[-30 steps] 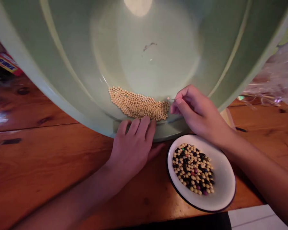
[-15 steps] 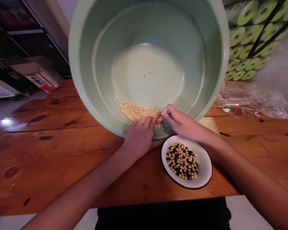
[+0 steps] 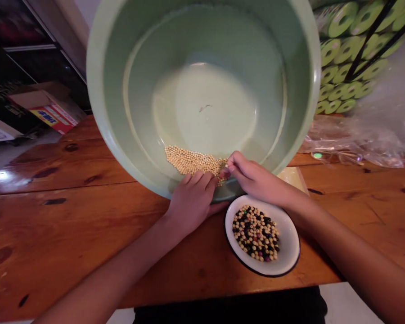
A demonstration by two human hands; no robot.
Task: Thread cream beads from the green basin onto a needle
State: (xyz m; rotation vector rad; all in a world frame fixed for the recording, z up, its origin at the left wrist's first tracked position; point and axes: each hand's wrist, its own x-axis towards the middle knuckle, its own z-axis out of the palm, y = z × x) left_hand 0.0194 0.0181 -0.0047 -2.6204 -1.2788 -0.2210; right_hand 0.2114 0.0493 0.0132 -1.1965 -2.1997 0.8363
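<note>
A large green basin (image 3: 202, 40) stands tilted on the wooden table, its opening facing me. Small pale beads (image 3: 192, 159) lie in a band along its lower inside. My left hand (image 3: 193, 198) rests over the basin's near rim, fingertips at the beads and thumb stretched to the right below the rim. My right hand (image 3: 251, 174) is inside the rim at the right end of the beads, its fingers pinched together; what lies between them is too small to make out. Below it sits a white dish (image 3: 288, 243) with a dark rim, holding mixed pale, black and coloured beads (image 3: 256, 234).
The wooden table (image 3: 70, 234) runs across the view. Clear plastic wrapping (image 3: 367, 139) and glasses (image 3: 349, 157) lie at the right. Green rolls (image 3: 344, 58) are stacked behind, and an open cardboard box (image 3: 50, 108) stands at the left.
The whole view has shifted slightly, with the dish lower in the frame. Both hands remain at the beads, with only small changes in the fingers.
</note>
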